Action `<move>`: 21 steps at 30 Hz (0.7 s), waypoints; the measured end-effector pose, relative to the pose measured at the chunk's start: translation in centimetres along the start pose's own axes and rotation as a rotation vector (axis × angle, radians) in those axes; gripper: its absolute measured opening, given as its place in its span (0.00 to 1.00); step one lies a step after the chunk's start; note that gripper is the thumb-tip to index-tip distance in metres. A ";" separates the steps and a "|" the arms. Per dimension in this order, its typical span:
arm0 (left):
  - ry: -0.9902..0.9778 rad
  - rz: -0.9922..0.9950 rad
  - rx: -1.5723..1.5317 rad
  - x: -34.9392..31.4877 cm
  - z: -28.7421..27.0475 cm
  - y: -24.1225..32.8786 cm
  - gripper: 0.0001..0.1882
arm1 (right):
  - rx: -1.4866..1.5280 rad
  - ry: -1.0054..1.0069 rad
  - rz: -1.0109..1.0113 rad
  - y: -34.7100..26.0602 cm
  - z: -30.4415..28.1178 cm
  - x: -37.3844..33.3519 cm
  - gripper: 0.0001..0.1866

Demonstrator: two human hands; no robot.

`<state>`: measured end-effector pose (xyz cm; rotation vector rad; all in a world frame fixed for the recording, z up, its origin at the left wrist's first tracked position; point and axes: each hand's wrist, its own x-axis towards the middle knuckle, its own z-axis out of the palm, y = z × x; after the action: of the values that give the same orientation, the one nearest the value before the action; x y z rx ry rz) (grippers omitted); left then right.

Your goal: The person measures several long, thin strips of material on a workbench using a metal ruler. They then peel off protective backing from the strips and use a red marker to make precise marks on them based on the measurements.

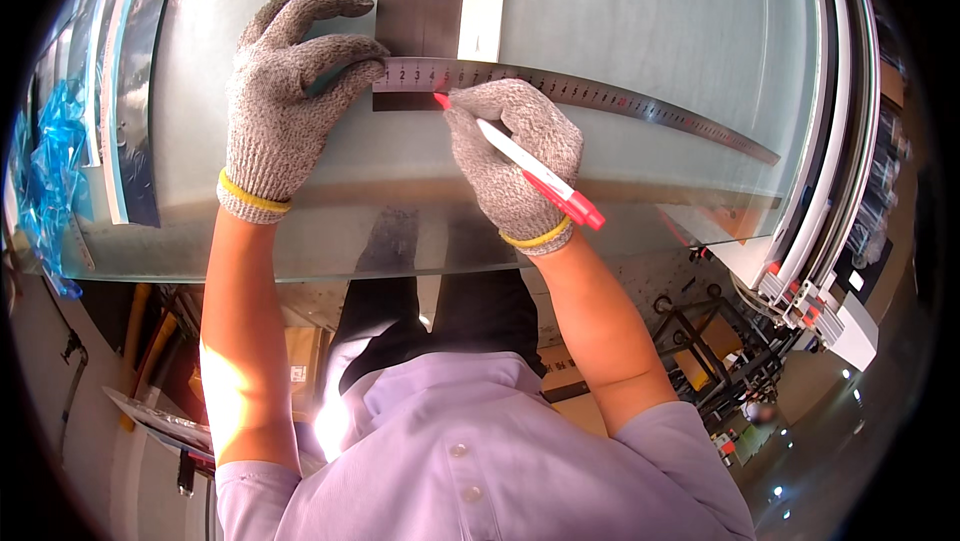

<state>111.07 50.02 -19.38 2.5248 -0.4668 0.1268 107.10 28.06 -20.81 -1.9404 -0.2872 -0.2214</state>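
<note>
My left hand (290, 86), in a grey knit glove with a yellow cuff, pinches the left end of a metal ruler (630, 101) between thumb and forefinger; its other fingers are bent and apart. The ruler lies across the lower end of a dark brown strip (422, 1) and runs out to the right. Along that strip's right side is a white strip (484, 1). In my right hand (515, 136), gloved alike, is a red and white marker pen (520, 159). Its red tip points at the dark strip, just by the ruler's lower edge; contact cannot be made out.
Beneath all this is a glass tabletop (640, 11) with its front edge near my body. Long strips (130, 121) and crumpled blue plastic film (55, 156) lie at the left. A white and metal rail (825, 111) borders the right side. A black metal frame (695, 341) stands below right.
</note>
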 end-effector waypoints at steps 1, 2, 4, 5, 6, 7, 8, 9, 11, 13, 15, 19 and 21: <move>-0.002 0.000 0.001 0.0 0.0 0.0 0.10 | -0.001 0.001 0.000 0.1 0.0 0.0 0.11; -0.001 0.002 0.005 0.0 0.0 0.0 0.10 | -0.002 0.001 0.002 0.1 0.1 0.0 0.11; -0.001 0.005 0.013 0.0 0.0 0.0 0.10 | -0.003 0.000 0.005 0.1 0.1 0.0 0.11; -0.001 0.006 0.018 0.1 0.0 0.0 0.10 | -0.001 -0.002 0.011 0.1 0.1 0.0 0.11; 0.000 0.007 0.023 0.1 0.0 0.1 0.10 | 0.001 -0.005 0.018 0.0 0.1 -0.1 0.11; 0.002 0.008 0.029 0.1 0.0 0.1 0.10 | 0.004 -0.007 0.023 0.1 0.1 -0.1 0.11; 0.000 0.009 0.028 0.1 0.0 0.1 0.10 | 0.009 -0.012 0.019 0.1 0.1 -0.1 0.11; -0.001 0.009 0.027 0.0 -0.1 0.0 0.10 | 0.013 -0.018 0.015 0.1 0.0 -0.1 0.11; -0.001 0.006 0.019 0.0 0.0 0.0 0.10 | 0.005 -0.017 0.000 0.2 -0.1 0.0 0.11; 0.000 -0.004 0.008 0.0 0.1 0.0 0.10 | -0.017 -0.007 -0.020 0.1 0.0 0.1 0.10; -0.006 -0.009 0.008 0.0 0.0 0.1 0.10 | 0.011 -0.017 0.018 0.1 0.0 -0.1 0.10; -0.011 -0.007 0.005 0.1 0.0 0.0 0.10 | 0.005 0.010 0.005 0.2 0.1 0.1 0.11; -0.018 -0.022 -0.009 0.1 0.0 0.1 0.09 | 0.007 -0.007 -0.010 0.0 -0.1 0.1 0.09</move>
<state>111.15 49.94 -19.30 2.5233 -0.4453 0.0937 107.16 27.95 -20.76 -1.9335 -0.3021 -0.2194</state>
